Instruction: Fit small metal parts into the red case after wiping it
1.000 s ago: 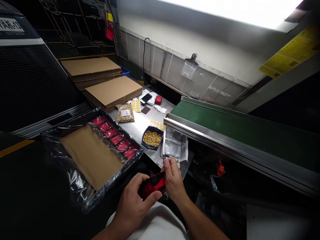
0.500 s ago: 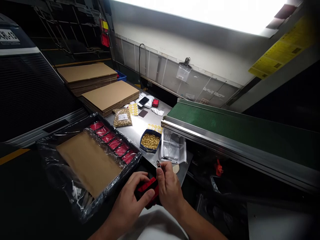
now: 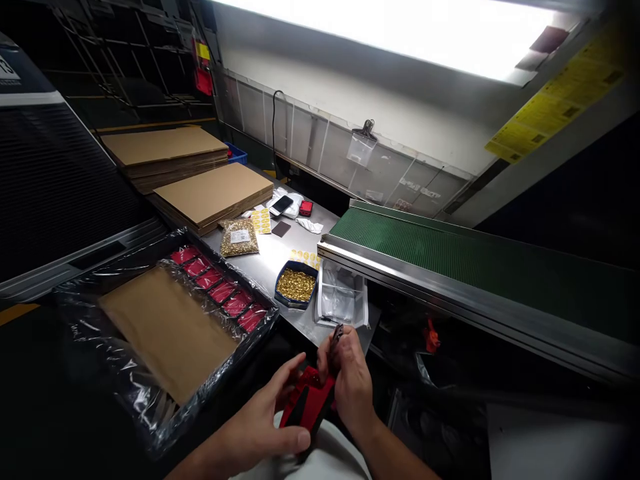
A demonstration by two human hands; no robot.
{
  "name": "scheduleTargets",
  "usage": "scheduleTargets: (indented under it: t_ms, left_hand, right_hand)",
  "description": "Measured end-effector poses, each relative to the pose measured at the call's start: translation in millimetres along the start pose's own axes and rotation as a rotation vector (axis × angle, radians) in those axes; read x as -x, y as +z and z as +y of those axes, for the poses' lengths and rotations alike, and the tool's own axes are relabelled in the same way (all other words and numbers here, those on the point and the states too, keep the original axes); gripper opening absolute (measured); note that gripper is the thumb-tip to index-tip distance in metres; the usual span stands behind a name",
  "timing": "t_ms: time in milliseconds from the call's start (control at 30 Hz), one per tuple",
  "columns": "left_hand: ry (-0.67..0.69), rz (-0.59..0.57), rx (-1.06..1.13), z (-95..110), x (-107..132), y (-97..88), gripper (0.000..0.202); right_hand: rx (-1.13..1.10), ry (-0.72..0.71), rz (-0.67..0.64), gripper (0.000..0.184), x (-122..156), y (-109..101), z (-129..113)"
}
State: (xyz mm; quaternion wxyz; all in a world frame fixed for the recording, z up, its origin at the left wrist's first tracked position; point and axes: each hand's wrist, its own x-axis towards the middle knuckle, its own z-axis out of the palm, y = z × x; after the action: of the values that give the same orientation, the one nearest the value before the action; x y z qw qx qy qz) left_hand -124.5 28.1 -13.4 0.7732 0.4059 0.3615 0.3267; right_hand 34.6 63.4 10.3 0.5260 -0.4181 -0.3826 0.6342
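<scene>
Low in front of me, over my lap, both hands work on a red and black pouch (image 3: 309, 404). My left hand (image 3: 263, 425) grips its lower edge from the left, thumb across the front. My right hand (image 3: 351, 381) holds the upper right end and pinches a small dark metal piece (image 3: 337, 333) between thumb and forefinger. A dark tray (image 3: 150, 387) lined with clear film stands to the left, holding a brown card sheet (image 3: 167, 330) and a row of several red pouches (image 3: 219, 291).
A blue dish of small brass parts (image 3: 295, 285) and a clear plastic bag (image 3: 341, 301) lie on the steel bench. Further back are a bagged lot of brass parts (image 3: 239, 237), yellow sticker sheets (image 3: 261, 221), a phone (image 3: 281, 205) and cardboard stacks (image 3: 214, 193). A green conveyor belt (image 3: 465, 257) runs along the right.
The pouch has turned from lying sideways to standing more on end, lower over my lap. My right hand with the small metal piece shifted slightly right. The view drifted left.
</scene>
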Motion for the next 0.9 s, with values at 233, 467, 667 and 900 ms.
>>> scheduleTargets:
  t_ms: [233,467,667,900]
  left_hand:
    - [0.117,0.072,-0.436,24.1,-11.9,5.2,0.076]
    - [0.241,0.204,-0.623,25.5,1.5,13.1,0.079]
    - [0.173,0.364,-0.919,15.3,7.4,20.9,0.090]
    - [0.204,0.375,-1.250,7.2,1.2,32.4,0.073]
  right_hand:
    - [0.153,-0.111,0.098,0.024,-10.5,-9.1,1.7]
    - [1.035,-0.079,0.281,0.042,-42.5,-126.6,106.7]
    - [1.236,-0.053,0.144,0.036,-29.2,-209.8,188.5]
    - [1.204,-0.055,0.076,0.036,-47.2,-243.6,229.4]
